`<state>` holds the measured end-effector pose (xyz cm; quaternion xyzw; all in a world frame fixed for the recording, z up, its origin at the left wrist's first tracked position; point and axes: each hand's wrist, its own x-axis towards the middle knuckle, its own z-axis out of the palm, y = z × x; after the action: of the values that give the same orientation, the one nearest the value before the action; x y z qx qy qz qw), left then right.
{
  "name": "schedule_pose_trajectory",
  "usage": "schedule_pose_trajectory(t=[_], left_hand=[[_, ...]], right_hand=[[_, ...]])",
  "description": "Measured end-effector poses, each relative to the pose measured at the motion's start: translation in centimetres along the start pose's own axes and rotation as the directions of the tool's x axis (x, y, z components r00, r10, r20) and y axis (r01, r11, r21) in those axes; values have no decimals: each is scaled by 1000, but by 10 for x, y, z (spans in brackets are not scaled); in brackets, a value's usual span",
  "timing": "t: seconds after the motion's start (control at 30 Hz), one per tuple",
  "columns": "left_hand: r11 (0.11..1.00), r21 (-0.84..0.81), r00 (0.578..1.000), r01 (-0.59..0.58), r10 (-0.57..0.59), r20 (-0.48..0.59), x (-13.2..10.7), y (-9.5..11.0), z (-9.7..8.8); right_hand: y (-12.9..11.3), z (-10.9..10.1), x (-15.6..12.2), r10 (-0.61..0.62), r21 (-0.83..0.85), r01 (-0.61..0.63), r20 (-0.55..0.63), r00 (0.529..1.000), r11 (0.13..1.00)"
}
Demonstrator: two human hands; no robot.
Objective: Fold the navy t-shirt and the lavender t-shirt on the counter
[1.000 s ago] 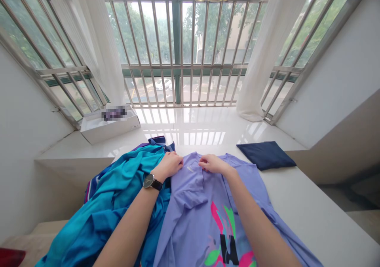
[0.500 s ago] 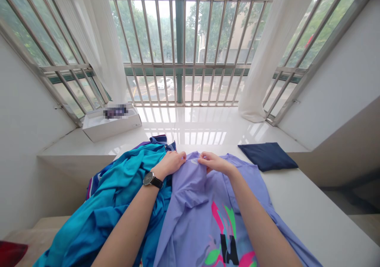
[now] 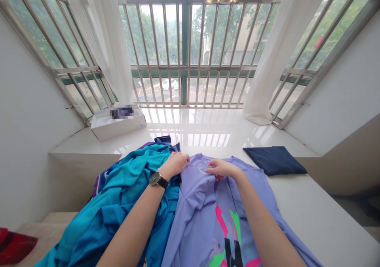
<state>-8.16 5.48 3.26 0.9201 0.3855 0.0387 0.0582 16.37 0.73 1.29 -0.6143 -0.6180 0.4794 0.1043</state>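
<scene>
While the lavender shirt (image 3: 204, 203) lies front up on the white table (image 3: 314, 219), the right hand (image 3: 222, 168) pinches its neckline, fingers closed on the cloth. The left hand (image 3: 175, 164) rests on the collar edge beside the teal garments (image 3: 118, 203); whether it grips, I cannot tell. The pink, green and black chest print (image 3: 228, 235) gives no readable word; the label on the white box (image 3: 118, 124) is blurred.

a barred bay window (image 3: 187, 41) fills the top of the frame, with daylight and green trees behind it. sheer white curtains (image 3: 111, 45) hang at upper left and upper right. a glossy white sill (image 3: 202, 124) mirrors the bars at centre. plain white walls (image 3: 26, 120) close both sides, and a white tabletop (image 3: 311, 207) sits at lower right.
</scene>
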Motion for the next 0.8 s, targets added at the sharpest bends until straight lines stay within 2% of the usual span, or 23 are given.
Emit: schedule_pose_trajectory(t=[0.13,0.23,0.47,0.6,0.8], left_hand=[[1000,-9,1000,2,-2,-6,1,-1,1],[1000,-9,1000,8,-8,-4,1,-1,1],[1000,-2,999,20,-20,-28,1,-3,1],[1000,-5,999,18,-19,-35,1,-3,1],[999,-8,999,39,-39,-17,1,-1,-1]], right_hand=[[7,-2,0,-11,7,11,63,998,1000],[9,-2,0,12,8,-13,62,998,1000],[-1,-2,-5,-21,36,19,65,998,999],[-7,-2,-16,-38,117,20,149,988,993],[-9,-1,-18,-78,134,47,229,970,990]])
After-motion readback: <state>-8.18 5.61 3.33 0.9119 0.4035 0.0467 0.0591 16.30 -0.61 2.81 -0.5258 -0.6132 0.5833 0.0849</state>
